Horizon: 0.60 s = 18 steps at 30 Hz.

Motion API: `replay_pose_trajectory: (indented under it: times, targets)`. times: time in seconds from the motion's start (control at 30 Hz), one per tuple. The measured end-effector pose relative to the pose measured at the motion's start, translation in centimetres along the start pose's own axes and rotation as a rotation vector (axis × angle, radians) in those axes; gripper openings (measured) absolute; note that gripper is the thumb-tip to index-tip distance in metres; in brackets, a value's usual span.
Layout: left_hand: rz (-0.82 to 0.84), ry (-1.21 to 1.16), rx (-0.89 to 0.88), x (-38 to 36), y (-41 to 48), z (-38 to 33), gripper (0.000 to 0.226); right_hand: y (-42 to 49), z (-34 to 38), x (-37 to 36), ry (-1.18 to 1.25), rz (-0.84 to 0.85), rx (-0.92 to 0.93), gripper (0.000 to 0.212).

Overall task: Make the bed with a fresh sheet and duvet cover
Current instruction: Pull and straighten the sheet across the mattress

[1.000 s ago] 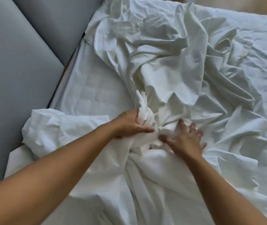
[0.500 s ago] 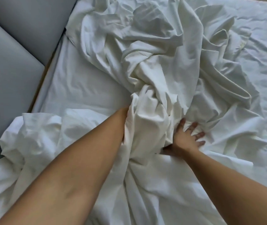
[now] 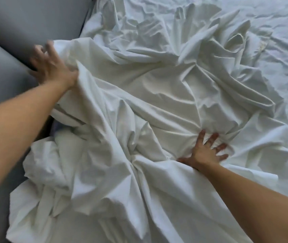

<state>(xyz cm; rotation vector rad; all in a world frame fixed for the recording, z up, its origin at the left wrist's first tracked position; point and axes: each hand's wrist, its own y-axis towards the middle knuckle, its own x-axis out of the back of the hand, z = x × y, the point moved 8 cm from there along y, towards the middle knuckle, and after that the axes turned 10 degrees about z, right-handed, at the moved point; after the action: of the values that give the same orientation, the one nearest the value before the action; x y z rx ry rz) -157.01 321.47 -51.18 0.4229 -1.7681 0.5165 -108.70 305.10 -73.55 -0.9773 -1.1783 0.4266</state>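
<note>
A white crumpled sheet (image 3: 148, 102) lies in loose folds over the bed. My left hand (image 3: 50, 65) is blurred by motion at the sheet's far left edge, against the grey headboard, with its fingers spread and straight. My right hand (image 3: 206, 151) presses flat on the sheet lower right of centre, fingers splayed, and creases radiate out from it. Both forearms reach in from the bottom corners. Whether my left thumb is tucked under the cloth is hidden.
A grey padded headboard (image 3: 8, 23) fills the left side. More wrinkled white bedding (image 3: 280, 50) covers the bed at the right. A bunched mass of sheet (image 3: 52, 172) hangs over the near left edge.
My left hand has swept up and left from the middle bunch to the headboard, and the sheet now covers the quilted mattress patch. My right hand has stayed pressing in place.
</note>
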Motion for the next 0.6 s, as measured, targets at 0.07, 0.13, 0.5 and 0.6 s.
replay_pose_trajectory:
  times: [0.07,0.13,0.5,0.6]
  targets:
    - [0.030,-0.022,-0.076,-2.8,-4.6,-3.6,0.107,0.4,0.0,0.0,0.013,-0.027,-0.013,0.164]
    - [0.081,-0.032,-0.242,-6.9,-10.4,-5.1,0.110,0.7,-0.1,-0.2,0.012,-0.049,-0.014,0.164]
    - [0.348,0.565,-0.091,-9.8,-14.0,14.9,0.077,-0.6,-0.4,-0.2,-0.051,-0.130,0.024,0.153]
    - [0.313,0.576,-0.181,-9.8,-19.9,10.3,0.085,-3.5,0.3,-0.1,-0.008,-0.140,0.058,0.128]
